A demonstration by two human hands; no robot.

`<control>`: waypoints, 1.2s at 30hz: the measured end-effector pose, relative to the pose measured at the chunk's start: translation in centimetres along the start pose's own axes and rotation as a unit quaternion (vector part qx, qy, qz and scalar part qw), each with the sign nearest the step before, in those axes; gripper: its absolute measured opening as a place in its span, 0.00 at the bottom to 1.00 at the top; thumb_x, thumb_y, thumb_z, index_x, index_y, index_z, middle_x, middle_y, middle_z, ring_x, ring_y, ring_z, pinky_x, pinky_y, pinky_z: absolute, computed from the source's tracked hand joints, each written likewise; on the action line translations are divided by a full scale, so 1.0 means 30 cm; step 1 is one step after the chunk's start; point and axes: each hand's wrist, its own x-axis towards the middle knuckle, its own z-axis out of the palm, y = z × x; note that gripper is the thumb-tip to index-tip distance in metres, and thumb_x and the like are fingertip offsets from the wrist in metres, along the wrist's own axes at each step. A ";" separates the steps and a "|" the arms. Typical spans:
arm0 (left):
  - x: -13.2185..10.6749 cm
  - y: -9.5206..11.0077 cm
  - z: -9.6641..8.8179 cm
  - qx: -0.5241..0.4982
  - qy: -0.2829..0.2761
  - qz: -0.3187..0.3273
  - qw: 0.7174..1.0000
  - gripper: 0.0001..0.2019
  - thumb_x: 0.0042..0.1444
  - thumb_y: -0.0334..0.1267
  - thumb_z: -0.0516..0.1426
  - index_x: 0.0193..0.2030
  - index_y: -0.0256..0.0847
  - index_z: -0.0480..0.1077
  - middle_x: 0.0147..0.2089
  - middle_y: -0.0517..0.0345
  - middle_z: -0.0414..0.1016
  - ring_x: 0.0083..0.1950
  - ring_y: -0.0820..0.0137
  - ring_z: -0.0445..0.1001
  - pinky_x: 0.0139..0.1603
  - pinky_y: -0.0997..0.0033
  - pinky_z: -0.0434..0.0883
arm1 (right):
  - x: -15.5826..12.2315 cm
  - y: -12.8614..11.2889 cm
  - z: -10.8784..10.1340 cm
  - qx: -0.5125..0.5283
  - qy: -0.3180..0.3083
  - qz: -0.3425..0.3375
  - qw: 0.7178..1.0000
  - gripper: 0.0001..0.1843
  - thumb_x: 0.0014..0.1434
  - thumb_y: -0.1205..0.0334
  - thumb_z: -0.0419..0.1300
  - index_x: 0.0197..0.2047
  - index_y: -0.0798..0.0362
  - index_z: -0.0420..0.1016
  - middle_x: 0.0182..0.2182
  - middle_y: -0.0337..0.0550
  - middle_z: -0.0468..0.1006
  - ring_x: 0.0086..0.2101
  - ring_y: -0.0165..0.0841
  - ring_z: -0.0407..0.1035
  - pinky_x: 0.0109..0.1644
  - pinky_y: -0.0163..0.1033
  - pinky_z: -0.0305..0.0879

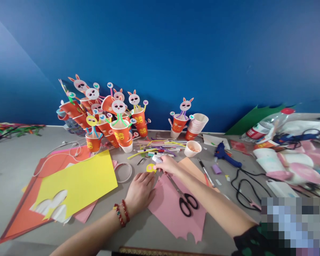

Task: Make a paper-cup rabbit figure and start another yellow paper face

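Observation:
My right hand is closed on a small white object, perhaps an eraser or a cap; its kind is hard to make out. It is just above a small yellow paper disc with pink spots. My left hand lies flat on the table, fingers stretched out and tips at the disc's lower edge. Beneath my right forearm, black-handled scissors rest on a cut sheet of pink paper. Several markers and coloured pipe cleaners are spread just beyond my hands.
Red paper cups with paper rabbit heads stand at the back left. Yellow paper lies left, beside a tape roll. A white cup, a blue glue gun with black cable and a plastic bottle are right.

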 end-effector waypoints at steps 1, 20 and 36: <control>0.000 0.000 0.000 0.001 -0.004 -0.004 1.000 0.19 0.64 0.38 0.54 0.60 0.37 0.68 0.65 0.46 0.72 0.63 0.53 0.68 0.61 0.50 0.65 | -0.004 -0.005 -0.001 0.001 0.009 0.001 1.000 0.09 0.61 0.59 0.67 0.39 0.56 0.76 0.27 0.34 0.78 0.20 0.25 0.69 0.23 0.31 0.67; -0.008 -0.002 -0.001 -0.025 0.011 -0.009 1.000 0.20 0.64 0.39 0.55 0.61 0.37 0.68 0.65 0.45 0.71 0.63 0.53 0.67 0.63 0.49 0.67 | -0.016 0.001 0.046 0.005 -0.009 0.043 0.999 0.17 0.68 0.56 0.61 0.57 0.54 0.71 0.53 0.48 0.75 0.47 0.40 0.74 0.49 0.50 0.75; -0.007 -0.003 -0.004 -0.030 0.012 -0.008 0.999 0.21 0.64 0.39 0.54 0.63 0.39 0.67 0.65 0.46 0.71 0.64 0.53 0.68 0.63 0.49 0.65 | 0.003 0.018 0.053 -0.009 0.076 -0.001 0.997 0.09 0.59 0.58 0.66 0.31 0.54 0.75 0.20 0.33 0.77 0.17 0.27 0.70 0.19 0.30 0.62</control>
